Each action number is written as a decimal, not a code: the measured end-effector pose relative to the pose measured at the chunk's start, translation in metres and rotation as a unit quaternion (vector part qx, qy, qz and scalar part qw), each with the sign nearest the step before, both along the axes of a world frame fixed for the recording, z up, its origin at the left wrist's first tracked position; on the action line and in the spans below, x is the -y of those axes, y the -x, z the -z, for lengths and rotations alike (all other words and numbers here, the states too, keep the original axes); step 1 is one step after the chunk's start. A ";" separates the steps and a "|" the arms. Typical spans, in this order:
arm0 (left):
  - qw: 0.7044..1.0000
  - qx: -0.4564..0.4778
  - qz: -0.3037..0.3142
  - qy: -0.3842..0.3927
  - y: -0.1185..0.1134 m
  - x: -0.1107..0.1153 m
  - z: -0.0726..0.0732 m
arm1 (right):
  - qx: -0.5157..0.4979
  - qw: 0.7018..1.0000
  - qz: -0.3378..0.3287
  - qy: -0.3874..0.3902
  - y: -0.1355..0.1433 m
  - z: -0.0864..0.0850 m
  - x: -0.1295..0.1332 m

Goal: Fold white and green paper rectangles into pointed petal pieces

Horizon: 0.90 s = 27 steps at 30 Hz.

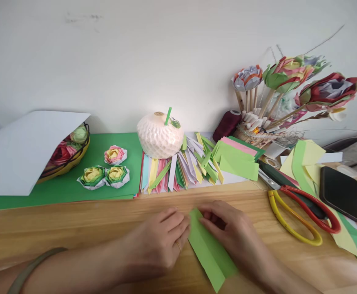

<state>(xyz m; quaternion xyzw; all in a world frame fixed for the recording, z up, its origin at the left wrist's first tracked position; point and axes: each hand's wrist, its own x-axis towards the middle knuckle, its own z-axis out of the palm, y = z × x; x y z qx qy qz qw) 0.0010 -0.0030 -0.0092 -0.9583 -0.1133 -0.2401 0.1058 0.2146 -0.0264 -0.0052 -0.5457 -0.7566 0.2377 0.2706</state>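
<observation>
A light green sheet of paper point(207, 255), folded lengthwise with a crease along it, lies slantwise on the wooden table in front of me. My left hand point(168, 239) is closed, its curled fingertips at the paper's upper left edge; motion softens them a little. A thin ring is on one of its fingers. From the other side, my right hand point(232, 228) pinches the upper right edge with thumb and curled fingers. The sheet's lower end reaches the bottom of the view, partly behind my right wrist.
Scissors point(295, 212) with red and yellow handles and a phone point(343, 194) lie right. Behind my hands are folded paper strips point(172, 173), a white textured container point(160, 136), green sheets point(236, 157) and several small paper flowers point(115, 155). Large paper flowers point(288, 73) stand at back right.
</observation>
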 end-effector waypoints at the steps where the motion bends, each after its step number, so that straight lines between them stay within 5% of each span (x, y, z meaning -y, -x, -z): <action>1: 1.000 0.000 0.001 0.003 0.000 -0.001 0.000 | 0.004 1.000 -0.006 -0.014 0.000 0.000 0.000; 9: 0.999 0.026 -0.004 0.045 -0.004 -0.005 -0.003 | 0.088 0.977 -0.096 -0.171 -0.002 -0.001 0.002; 27: 0.998 -0.011 0.007 0.054 0.004 -0.013 0.004 | 0.141 0.957 -0.157 -0.200 -0.004 -0.003 0.003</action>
